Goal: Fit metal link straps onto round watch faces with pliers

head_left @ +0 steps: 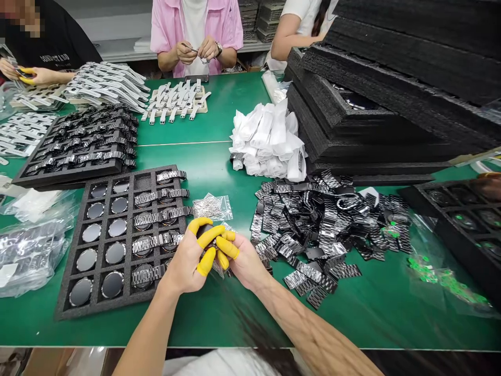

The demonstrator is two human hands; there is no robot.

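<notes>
In front of me, yellow finger cots cover the fingertips of both hands. My left hand (pixel 187 263) is closed around a dark watch case (pixel 204 230), mostly hidden by the fingers. My right hand (pixel 246 260) meets it from the right, fingers pinched together at the watch; what they grip is hidden. Just beyond lies a small clear bag of thin silver pins (pixel 211 207). To the left, a black foam tray (pixel 102 175) holds round watch cases, some with black metal link bands attached. A heap of loose black link bands (pixel 326 222) lies to the right.
White-wrapped bundles (pixel 266 138) and tall black foam stacks (pixel 376 151) stand at the back right. Another foam tray of banded watches (pixel 78 143) and white straps (pixel 105 83) are at the left. Green bits (pixel 446 282) lie far right. Co-workers sit across the green table (pixel 188 156).
</notes>
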